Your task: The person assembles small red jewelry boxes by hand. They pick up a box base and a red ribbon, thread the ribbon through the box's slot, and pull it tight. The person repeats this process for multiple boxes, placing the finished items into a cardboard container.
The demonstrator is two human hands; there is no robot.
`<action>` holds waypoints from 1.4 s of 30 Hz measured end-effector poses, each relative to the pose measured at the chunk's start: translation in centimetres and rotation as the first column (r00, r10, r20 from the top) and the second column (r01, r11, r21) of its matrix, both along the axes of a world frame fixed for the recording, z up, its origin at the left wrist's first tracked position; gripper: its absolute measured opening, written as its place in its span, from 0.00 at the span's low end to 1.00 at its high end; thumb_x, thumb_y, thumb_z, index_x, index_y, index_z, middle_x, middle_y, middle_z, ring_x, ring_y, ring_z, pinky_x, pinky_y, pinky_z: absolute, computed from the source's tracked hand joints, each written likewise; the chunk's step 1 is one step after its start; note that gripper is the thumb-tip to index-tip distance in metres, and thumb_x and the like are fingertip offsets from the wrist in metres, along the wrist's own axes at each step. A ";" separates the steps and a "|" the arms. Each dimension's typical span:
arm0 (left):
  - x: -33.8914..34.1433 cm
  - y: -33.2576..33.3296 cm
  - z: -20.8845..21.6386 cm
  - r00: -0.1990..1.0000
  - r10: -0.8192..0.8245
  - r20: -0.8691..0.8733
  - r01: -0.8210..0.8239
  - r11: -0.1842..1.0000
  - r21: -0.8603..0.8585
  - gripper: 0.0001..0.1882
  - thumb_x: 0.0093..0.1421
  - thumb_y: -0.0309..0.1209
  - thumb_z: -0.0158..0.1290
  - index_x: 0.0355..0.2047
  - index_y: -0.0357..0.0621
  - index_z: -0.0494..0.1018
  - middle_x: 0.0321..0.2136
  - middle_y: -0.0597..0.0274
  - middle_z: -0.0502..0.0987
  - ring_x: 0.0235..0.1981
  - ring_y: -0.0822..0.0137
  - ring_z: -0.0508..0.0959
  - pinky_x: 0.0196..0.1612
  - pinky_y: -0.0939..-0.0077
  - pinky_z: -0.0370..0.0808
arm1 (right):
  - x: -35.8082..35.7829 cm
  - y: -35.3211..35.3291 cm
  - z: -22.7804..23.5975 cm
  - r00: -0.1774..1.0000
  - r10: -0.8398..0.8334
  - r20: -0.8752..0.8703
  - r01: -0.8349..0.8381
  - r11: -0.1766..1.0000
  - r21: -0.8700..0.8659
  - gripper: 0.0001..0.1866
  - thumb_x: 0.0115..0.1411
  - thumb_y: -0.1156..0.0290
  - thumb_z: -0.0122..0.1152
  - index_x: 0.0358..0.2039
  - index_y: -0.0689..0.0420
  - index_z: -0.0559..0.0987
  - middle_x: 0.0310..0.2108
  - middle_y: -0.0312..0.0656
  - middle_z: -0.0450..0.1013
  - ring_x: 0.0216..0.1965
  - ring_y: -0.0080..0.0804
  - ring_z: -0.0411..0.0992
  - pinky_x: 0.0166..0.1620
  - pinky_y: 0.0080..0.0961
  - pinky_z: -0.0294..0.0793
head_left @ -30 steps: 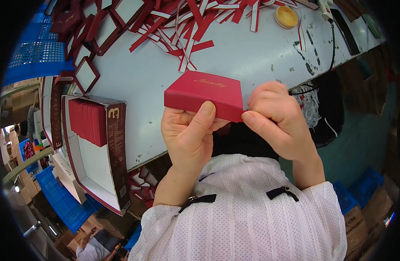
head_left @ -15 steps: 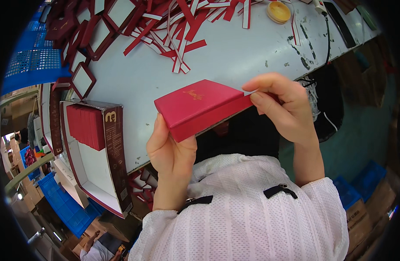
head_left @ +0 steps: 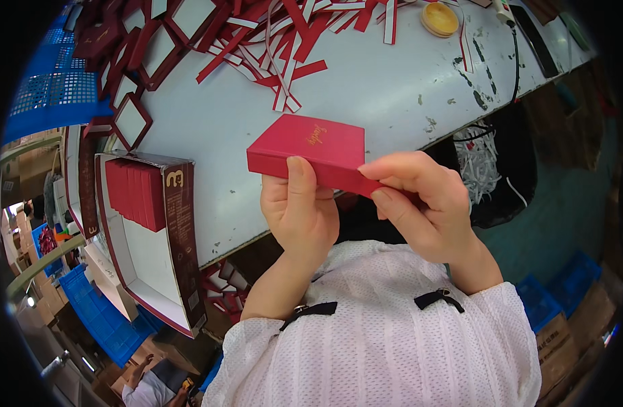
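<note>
A small red box [head_left: 311,142] with gold lettering on its top is held up over the table's near edge, its top tilted toward me. My left hand [head_left: 298,220] grips it from below, thumb pressed on its near side. My right hand [head_left: 427,203] is closed in a pinch at the right end, where a red strip along the side runs between thumb and forefinger. The fingertips partly hide that corner. Under the box, the left fingers are mostly out of sight.
Left of my hands stands an open dark-red carton [head_left: 183,254] with several red boxes [head_left: 136,193] in a row. Red-and-white strips [head_left: 291,51] and white-faced box parts [head_left: 159,54] are heaped at the back. A yellow round tin [head_left: 439,20] and a blue crate [head_left: 54,91] are farther off.
The box has turned, its left end swinging away and its right end coming nearer to me. My left thumb moved from the corner onto the near side. My right hand came lower and closer.
</note>
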State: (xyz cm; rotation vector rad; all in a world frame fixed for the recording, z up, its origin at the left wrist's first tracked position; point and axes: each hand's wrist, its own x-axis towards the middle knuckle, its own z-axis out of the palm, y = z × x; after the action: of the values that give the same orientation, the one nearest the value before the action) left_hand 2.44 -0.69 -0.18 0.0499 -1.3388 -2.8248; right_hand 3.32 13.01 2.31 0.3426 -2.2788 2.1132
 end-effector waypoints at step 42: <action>-1.1 0.9 -0.2 0.995 -0.059 0.076 0.060 0.998 -0.016 0.11 0.59 0.33 0.39 0.38 0.39 0.64 0.33 0.60 0.71 0.34 0.71 0.71 0.38 0.77 0.68 | -0.3 -1.0 -0.6 0.986 -0.153 0.057 0.158 0.984 -0.079 0.10 0.47 0.81 0.54 0.32 0.61 0.69 0.16 0.39 0.69 0.17 0.17 0.65 0.21 0.14 0.64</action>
State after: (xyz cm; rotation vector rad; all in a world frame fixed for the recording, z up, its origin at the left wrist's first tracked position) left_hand 1.38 0.21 -0.38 0.1197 -1.4041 -2.8866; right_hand 3.04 12.02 1.73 0.1057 -2.1556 2.1539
